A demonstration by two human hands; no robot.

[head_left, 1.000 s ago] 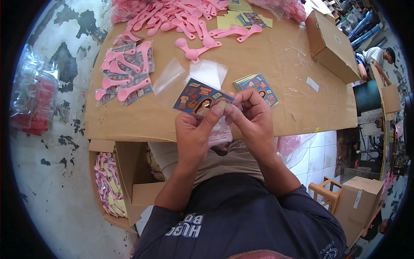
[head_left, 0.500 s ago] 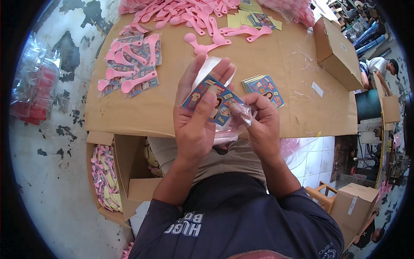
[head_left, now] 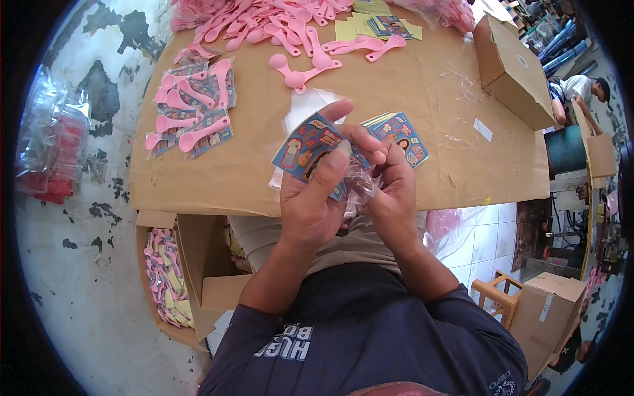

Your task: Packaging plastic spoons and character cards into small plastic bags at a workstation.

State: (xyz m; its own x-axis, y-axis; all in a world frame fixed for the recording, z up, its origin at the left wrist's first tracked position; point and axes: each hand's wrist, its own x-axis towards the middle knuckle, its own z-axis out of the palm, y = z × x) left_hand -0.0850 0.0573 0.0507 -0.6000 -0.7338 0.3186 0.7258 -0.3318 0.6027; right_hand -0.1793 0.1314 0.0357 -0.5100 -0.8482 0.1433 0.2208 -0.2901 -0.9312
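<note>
My left hand point(head_left: 312, 206) grips a blue printed card point(head_left: 302, 150), its thumb pressed on the card's face. Pinched in my right hand point(head_left: 395, 201) is a small clear plastic bag point(head_left: 360, 181), crumpled around the card's lower right corner. How far the card sits inside the bag is hidden by my fingers. Behind my left hand more clear plastic bags point(head_left: 305, 105) lie on the table. Just beyond my right hand rests a stack of blue cards point(head_left: 408, 141). Several pink measuring spoons point(head_left: 305, 78) lie ahead of my hands.
Bagged cards with pink spoons point(head_left: 205, 135) lie at the table's left. A heap of loose spoons point(head_left: 264, 20) and yellow cards point(head_left: 349, 30) fill the far side. A cardboard box point(head_left: 512, 72) stands right; an open carton point(head_left: 198, 264) holds packed spoons below left. Another person point(head_left: 578, 89) is far right.
My left hand has moved slightly right and down, its fingers now curled over the card toward my right hand. The bag now bunches closer around the card's corner. The view has shifted slightly.
</note>
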